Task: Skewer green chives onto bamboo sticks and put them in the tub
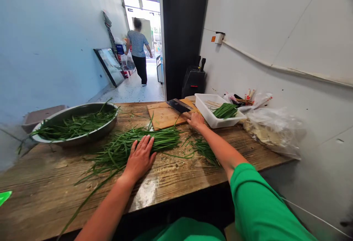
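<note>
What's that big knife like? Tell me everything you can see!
The big knife has a broad, dark, metal-looking blade, roughly rectangular. It's over the wooden cutting board, blade pointing forward and left. The right hand is around its handle, hiding most of it. Whether the blade lies flat or tilted, I can't tell.

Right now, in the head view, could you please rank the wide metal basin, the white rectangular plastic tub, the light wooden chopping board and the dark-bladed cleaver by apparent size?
1. Metal basin
2. Plastic tub and chopping board: too alike to rank
3. Cleaver
</note>
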`<state>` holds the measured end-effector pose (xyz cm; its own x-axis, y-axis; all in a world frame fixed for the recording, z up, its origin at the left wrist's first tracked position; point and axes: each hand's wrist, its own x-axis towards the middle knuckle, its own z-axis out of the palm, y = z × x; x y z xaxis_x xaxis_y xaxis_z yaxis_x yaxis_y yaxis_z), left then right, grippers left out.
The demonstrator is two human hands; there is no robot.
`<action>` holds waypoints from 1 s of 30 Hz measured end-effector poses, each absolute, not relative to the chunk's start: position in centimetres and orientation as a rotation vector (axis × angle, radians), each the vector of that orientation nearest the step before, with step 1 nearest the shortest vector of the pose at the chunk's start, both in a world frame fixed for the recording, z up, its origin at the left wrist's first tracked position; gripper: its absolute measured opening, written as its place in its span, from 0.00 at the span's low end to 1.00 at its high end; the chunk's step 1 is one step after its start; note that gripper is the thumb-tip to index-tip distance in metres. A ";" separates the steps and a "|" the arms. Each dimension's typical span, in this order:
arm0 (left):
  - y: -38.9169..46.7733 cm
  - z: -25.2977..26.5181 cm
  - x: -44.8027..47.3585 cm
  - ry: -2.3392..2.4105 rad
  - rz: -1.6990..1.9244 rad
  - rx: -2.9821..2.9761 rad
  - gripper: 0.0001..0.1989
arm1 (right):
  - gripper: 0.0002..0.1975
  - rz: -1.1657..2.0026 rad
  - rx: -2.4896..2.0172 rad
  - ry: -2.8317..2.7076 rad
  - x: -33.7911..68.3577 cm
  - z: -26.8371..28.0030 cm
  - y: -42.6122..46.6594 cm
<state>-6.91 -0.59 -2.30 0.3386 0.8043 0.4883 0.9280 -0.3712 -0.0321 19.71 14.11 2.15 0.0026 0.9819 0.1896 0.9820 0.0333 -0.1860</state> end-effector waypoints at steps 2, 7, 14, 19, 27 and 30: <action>-0.7 -2.3 -6.9 -1.551 -0.594 -2.313 0.27 | 0.20 0.003 -2.016 -2.063 19.4 1.8 15.5; -1.0 -2.3 -6.8 -1.586 -0.636 -2.341 0.26 | 0.23 0.002 -2.011 -2.073 19.4 0.6 16.6; -1.3 -2.3 -6.7 -1.610 -0.612 -2.337 0.26 | 0.23 0.018 -1.931 -2.101 20.7 -0.2 15.3; -1.5 -2.4 -6.6 -1.621 -0.608 -2.313 0.26 | 0.25 -0.012 -1.769 -2.177 23.0 0.4 11.5; -0.7 -2.7 -6.9 -1.591 -0.601 -2.327 0.26 | 0.34 0.040 -1.776 -2.264 31.2 -1.4 1.3; -0.1 -2.6 -7.0 -1.573 -0.573 -2.325 0.27 | 0.45 0.089 -1.802 -2.268 32.5 -2.5 -1.8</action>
<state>-7.04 -0.11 -2.60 0.3302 0.8193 0.4687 0.9287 -0.3708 -0.0061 32.47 -1.79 -2.50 -0.2087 0.9663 0.1506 0.9515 0.2362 -0.1973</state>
